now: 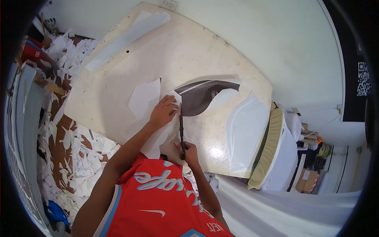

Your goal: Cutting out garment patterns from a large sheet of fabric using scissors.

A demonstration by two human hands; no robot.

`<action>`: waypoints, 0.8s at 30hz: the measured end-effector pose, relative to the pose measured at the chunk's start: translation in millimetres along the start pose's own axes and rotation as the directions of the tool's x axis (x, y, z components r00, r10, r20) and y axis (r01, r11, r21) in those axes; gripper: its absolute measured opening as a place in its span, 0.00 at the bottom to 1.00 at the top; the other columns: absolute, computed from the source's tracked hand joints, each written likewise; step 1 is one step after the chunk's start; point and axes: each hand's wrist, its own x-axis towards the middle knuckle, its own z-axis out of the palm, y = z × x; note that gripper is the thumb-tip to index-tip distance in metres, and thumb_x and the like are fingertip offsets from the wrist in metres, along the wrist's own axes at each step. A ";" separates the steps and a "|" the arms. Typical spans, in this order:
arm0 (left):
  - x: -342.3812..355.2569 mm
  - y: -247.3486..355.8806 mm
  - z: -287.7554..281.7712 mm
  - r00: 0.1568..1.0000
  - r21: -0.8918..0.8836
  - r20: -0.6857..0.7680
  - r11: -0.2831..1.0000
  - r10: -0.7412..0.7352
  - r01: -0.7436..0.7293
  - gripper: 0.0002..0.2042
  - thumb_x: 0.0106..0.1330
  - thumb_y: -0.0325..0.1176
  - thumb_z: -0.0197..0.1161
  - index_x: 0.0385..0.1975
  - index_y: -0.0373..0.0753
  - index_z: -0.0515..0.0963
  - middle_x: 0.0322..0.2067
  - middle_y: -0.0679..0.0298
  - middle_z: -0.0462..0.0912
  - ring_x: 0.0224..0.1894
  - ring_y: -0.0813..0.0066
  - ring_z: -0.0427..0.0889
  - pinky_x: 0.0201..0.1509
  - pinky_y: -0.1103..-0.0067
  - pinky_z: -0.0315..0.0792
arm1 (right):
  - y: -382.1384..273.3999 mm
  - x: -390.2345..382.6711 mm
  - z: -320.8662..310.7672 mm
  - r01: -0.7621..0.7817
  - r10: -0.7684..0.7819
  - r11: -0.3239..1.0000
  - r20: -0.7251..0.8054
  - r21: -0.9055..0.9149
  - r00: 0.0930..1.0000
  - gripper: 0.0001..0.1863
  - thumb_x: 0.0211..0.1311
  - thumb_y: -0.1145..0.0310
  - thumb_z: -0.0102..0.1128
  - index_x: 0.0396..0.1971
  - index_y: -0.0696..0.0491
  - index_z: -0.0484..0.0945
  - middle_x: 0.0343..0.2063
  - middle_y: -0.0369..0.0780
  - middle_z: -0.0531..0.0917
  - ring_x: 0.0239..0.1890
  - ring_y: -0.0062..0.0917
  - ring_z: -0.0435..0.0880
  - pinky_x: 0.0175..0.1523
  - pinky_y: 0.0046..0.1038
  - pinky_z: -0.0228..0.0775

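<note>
My left hand (162, 110) lies on white paper pieces with its fingers spread and pressing down. Just right of its fingertips is a curved sheet printed dark grey (197, 98), with a light band along its upper edge. Low on the table, close to my body, my right hand (190, 153) is closed around the lower end of long black scissors (181, 128). They are seen nearly edge-on and point away from me; their tip reaches the dark sheet's left edge. Whether the blades are apart cannot be made out. A white angular piece (145, 96) lies left of my left hand.
The pale table (158, 47) has a long whitish strip (128, 41) at its far left and a white curved piece (246, 132) at right. Paper scraps (87, 152) cover the floor at left, where another person's red sleeve (31, 53) shows. A cushioned edge (270, 150) borders the table's right.
</note>
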 end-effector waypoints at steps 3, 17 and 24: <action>1.6 -2.0 -0.4 1.000 -0.016 0.013 1.000 -0.026 0.027 0.06 0.55 0.28 0.68 0.32 0.43 0.83 0.47 0.65 0.79 0.62 0.63 0.73 0.67 0.69 0.67 | -6.7 10.4 -3.5 0.006 -0.006 1.000 0.013 -0.017 1.000 0.25 0.58 0.48 0.70 0.16 0.54 0.74 0.11 0.33 0.73 0.14 0.15 0.71 0.20 0.21 0.61; 0.9 1.3 2.7 0.994 -0.007 -0.018 0.995 -0.103 0.103 0.20 0.51 0.31 0.69 0.46 0.41 0.79 0.56 0.63 0.74 0.68 0.63 0.66 0.67 0.70 0.68 | -36.3 51.9 -80.0 0.044 -0.025 0.996 0.239 -0.077 0.971 0.23 0.59 0.50 0.70 0.18 0.51 0.73 0.12 0.30 0.71 0.13 0.15 0.70 0.20 0.20 0.61; -0.1 2.4 -0.9 0.992 -0.001 0.003 0.992 -0.125 0.125 0.19 0.52 0.32 0.69 0.46 0.41 0.80 0.56 0.63 0.75 0.68 0.63 0.65 0.69 0.70 0.65 | -45.0 86.1 -112.8 0.219 -0.114 0.921 0.315 -0.321 0.942 0.28 0.54 0.46 0.73 0.14 0.53 0.71 0.10 0.32 0.71 0.13 0.16 0.70 0.20 0.23 0.61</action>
